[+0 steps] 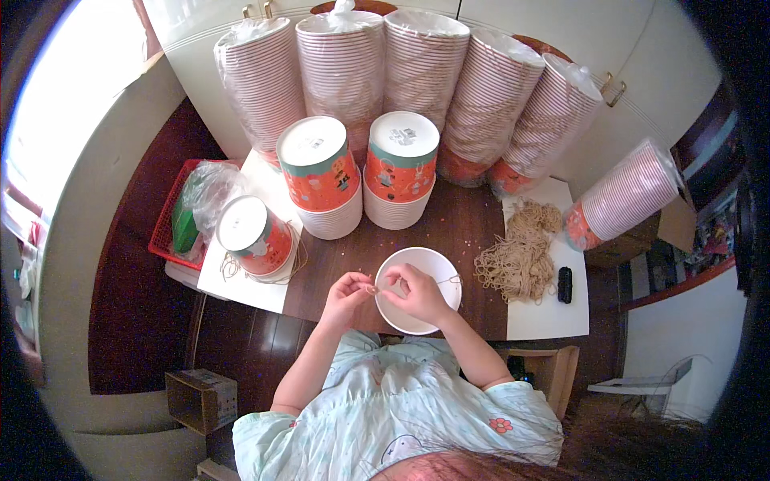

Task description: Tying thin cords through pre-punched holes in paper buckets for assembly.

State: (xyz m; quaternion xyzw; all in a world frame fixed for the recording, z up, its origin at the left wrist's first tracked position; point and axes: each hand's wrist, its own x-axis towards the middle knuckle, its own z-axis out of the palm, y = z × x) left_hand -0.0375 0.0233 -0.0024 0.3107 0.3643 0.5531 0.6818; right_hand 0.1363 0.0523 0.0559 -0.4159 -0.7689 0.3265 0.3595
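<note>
My left hand [346, 301] and my right hand [419, 295] are close together, each closed in a pinch with fingertips nearly meeting. Between them is something small and thin, apparently the end of a cord. Under my right hand stands a white round paper bucket [405, 324], close to the table's front edge. A thin beige cord [451, 280] shows at this bucket's right rim; its path behind my right hand is hidden. To the right lies a loose heap of beige cords [521, 252].
Two upside-down stacks of orange-and-green paper buckets [322, 188] stand behind my hands. A shorter bucket stack [255, 238], with cords around it, is at left. Tall plastic-wrapped stacks [341, 72] line the back. A black bundle [565, 285] lies right; a red basket [170, 220] sits far left.
</note>
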